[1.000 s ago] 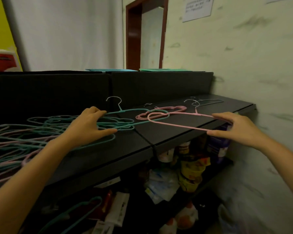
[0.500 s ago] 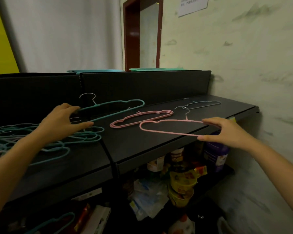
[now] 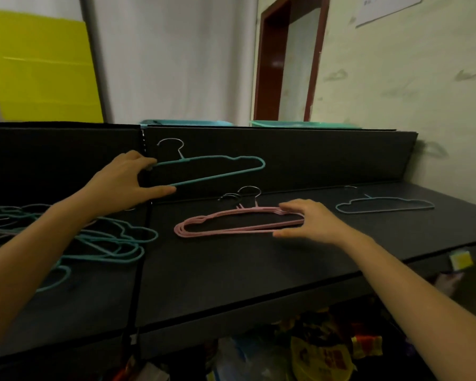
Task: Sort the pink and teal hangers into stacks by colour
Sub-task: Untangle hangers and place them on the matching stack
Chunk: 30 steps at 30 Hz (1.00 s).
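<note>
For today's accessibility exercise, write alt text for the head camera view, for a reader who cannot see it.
A person's left hand lifts a teal hanger above a black shelf, while the right hand rests on a small pink hanger stack. A tangled hanger pile lies at left, and another teal hanger lies at far right.

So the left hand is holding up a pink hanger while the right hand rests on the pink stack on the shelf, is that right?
Not quite. The hanger in the left hand is teal, not pink, as the head view shows. The right hand does rest on the pink stack on the shelf.
</note>
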Motion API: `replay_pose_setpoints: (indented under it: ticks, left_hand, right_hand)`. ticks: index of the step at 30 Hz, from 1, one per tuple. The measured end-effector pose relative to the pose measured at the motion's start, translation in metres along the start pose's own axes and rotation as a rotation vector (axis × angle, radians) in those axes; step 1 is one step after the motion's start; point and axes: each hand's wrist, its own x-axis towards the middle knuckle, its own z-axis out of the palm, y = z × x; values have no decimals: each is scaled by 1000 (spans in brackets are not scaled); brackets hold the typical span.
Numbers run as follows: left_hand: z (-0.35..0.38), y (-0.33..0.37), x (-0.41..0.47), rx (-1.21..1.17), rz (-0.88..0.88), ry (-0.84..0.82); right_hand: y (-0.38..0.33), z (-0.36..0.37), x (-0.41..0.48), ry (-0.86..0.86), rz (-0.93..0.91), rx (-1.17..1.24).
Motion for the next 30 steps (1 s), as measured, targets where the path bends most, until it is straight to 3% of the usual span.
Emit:
replay_pose_setpoints:
  ticks: [16,23,30]
  left_hand:
    - [29,70,9,153,-131,13]
    - [66,135,26,84,-109,-11]
    - [130,232,59,-62,14,-110]
  right_hand:
    - [36,12,71,-282,-215,52]
    - [103,-42,40,-213,-308,-93]
    - [204,-101,-11,-181,-230,-164]
